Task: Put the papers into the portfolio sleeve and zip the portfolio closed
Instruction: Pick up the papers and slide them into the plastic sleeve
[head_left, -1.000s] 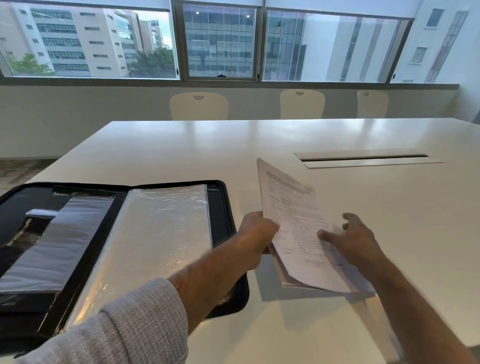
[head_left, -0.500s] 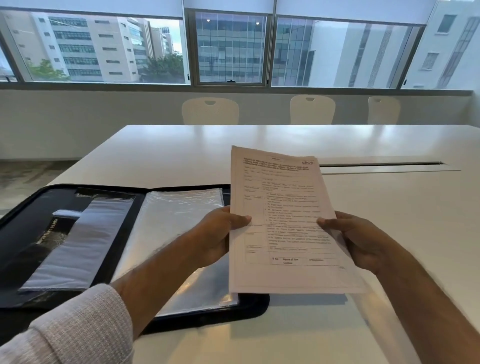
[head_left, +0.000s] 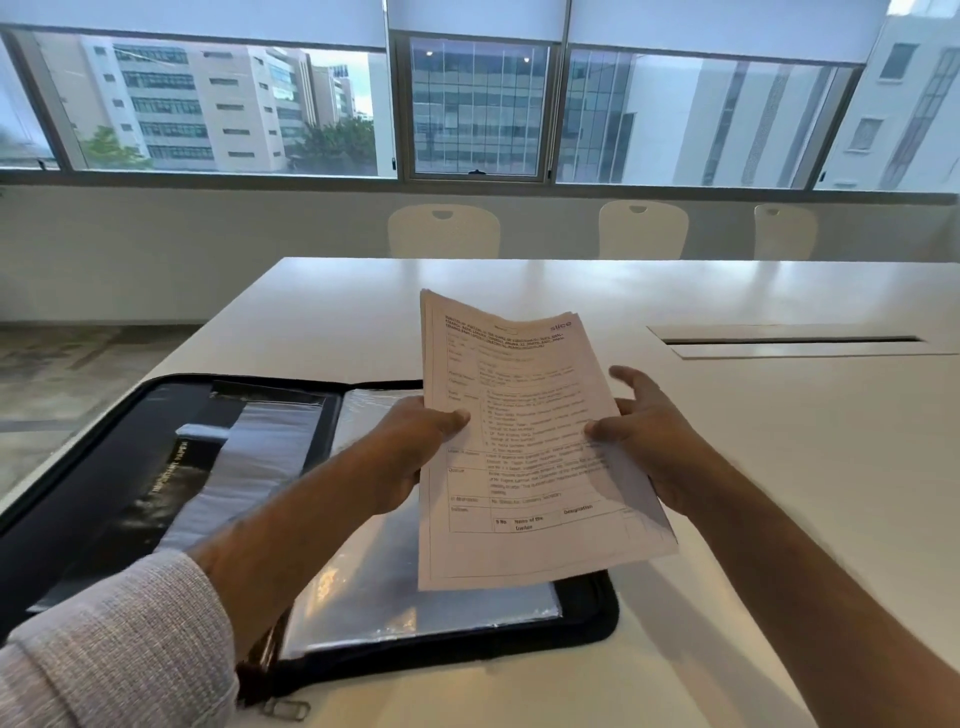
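Both hands, left hand (head_left: 415, 447) and right hand (head_left: 649, 436), pinch the papers (head_left: 524, 447) above the open portfolio (head_left: 587, 613); square the stack, then feed its near edge into the right-side sleeve (head_left: 374, 582).

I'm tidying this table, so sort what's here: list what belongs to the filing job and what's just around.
For the job:
papers, held up by the left hand and right hand
open portfolio
plastic sleeve inside it

Just around:
white table
cable slot in the table
three chairs at the far side
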